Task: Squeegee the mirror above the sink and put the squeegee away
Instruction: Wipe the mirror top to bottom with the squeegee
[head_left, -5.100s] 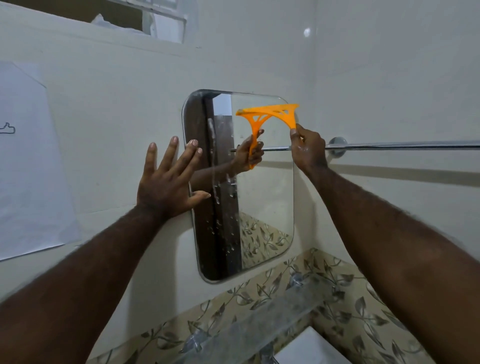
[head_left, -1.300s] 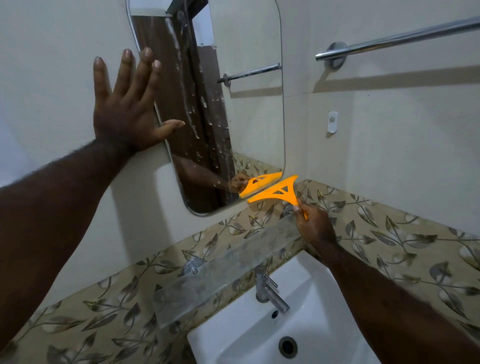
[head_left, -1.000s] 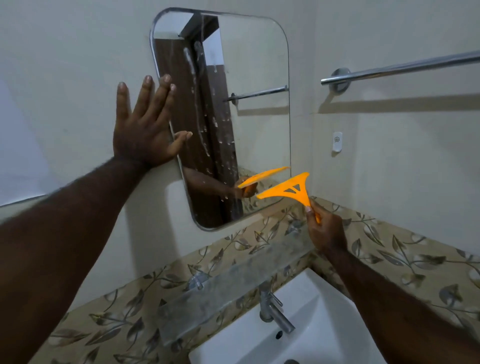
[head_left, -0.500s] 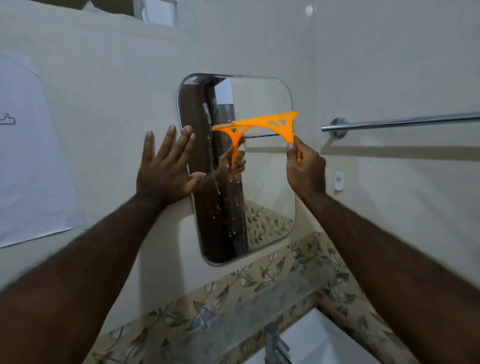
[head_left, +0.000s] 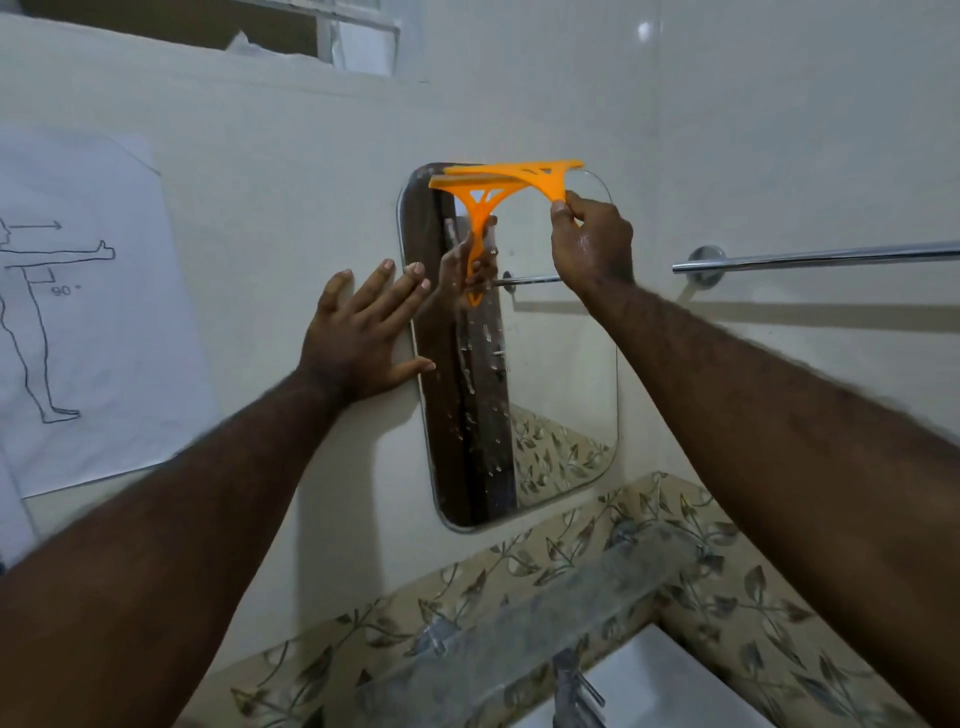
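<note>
My right hand (head_left: 592, 244) pinches the orange squeegee (head_left: 524, 179) by its handle, the blade lying across the top edge of the mirror (head_left: 561, 395), seemingly touching the glass. My left hand (head_left: 363, 332) lies flat and spread on the wall, fingertips over the mirror's left rim. Water drops streak the mirror's left half.

Dim indoor light, soft shadows on wall, wide-angle edge bending, slight blur
</note>
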